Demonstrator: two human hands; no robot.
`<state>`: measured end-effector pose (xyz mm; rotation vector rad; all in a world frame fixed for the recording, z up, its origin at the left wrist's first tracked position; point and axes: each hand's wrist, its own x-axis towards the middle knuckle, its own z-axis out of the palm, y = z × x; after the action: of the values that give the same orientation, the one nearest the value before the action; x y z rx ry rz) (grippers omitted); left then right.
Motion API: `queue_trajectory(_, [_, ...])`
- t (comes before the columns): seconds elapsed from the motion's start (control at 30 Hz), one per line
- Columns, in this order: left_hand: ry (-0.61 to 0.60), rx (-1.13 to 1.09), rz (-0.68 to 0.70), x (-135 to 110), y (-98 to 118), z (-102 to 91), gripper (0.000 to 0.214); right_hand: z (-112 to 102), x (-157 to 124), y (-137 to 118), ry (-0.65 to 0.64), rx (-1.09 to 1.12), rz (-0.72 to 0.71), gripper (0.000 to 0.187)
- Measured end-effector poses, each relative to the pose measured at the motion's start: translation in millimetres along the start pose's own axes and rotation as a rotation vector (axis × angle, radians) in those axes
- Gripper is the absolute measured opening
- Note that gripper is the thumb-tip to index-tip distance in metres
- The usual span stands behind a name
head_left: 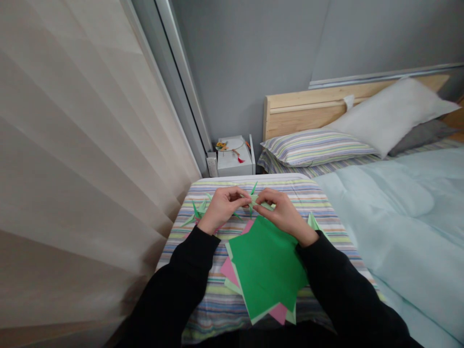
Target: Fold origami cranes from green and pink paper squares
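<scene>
left grip [222, 209] and right grip [281, 212] both clamp a green origami piece [256, 199], fingertips pinched close and steady, just beyond a paper stack [266, 266] on a striped cover [203, 299].

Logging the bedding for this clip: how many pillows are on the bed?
3. A white pillow leans against the wooden headboard; a striped pillow lies flat beside it; a gray pillow sits partly behind the white one. Others may be hidden.

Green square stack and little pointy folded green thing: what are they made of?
The stack of green and pink squares looks like thin matte paper, with sharp edges. The small folded light-green piece seems like paper too, since it holds crisp creases.
</scene>
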<state>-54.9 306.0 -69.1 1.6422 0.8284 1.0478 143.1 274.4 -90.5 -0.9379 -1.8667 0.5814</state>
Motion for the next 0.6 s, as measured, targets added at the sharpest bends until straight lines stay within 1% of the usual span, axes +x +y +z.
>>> queue_trajectory(0.17, [0.011,0.006,0.025,-0.5,-1.7,0.7,0.025,-0.8,0.3,0.7,-0.017,-0.020,0.012,0.013])
queue_trajectory(0.37, [-0.038,0.010,0.019,-1.2,-2.7,2.3,0.020,-0.3,0.0,1.5,-0.046,-0.028,0.040,0.016])
queue_trajectory(0.47, [-0.003,-0.018,0.008,-0.1,-3.2,2.9,0.018,-0.2,0.0,0.3,-0.031,-0.029,0.039,0.016])
queue_trajectory(0.6, [0.054,-0.055,-0.007,1.9,-2.6,2.8,0.021,-0.8,0.2,0.0,0.038,-0.051,-0.010,0.017])
